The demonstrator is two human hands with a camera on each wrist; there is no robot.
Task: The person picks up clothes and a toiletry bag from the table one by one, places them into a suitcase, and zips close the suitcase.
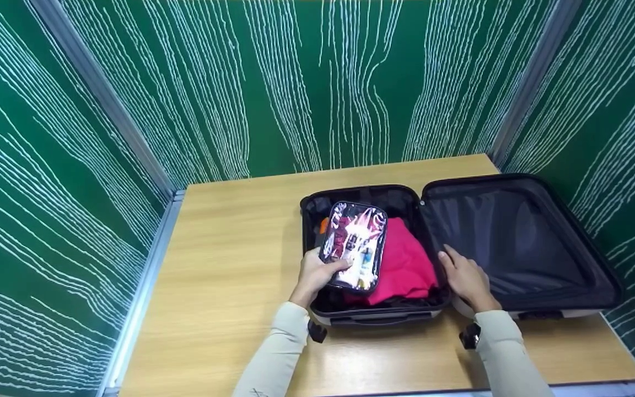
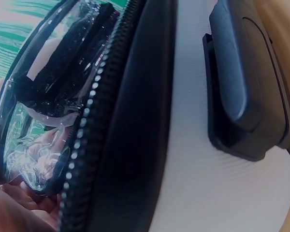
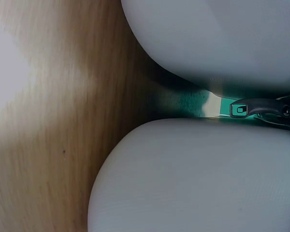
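My left hand (image 1: 316, 274) grips the lower left side of a clear plastic toiletry bag (image 1: 357, 242) with black trim, its thumb on top. The bag is above the packed half of an open suitcase (image 1: 375, 318). Under it a bright pink cloth (image 1: 405, 259) fills much of that half, and something orange (image 1: 324, 225) peeks out at the left. My right hand (image 1: 467, 282) rests at the inner edge of the suitcase lid (image 1: 510, 237), by the gap between the halves, its fingers fairly straight. The right wrist view shows the two pale shells (image 3: 198, 179) but not the hand.
The suitcase lies on a wooden table (image 1: 229, 275), with bare wood to its left. Green panels (image 1: 273, 110) with white streaks enclose the back and sides. A black handle (image 2: 237, 77) sits on the shell's outer side. A zip pull (image 3: 261, 107) hangs between the shells.
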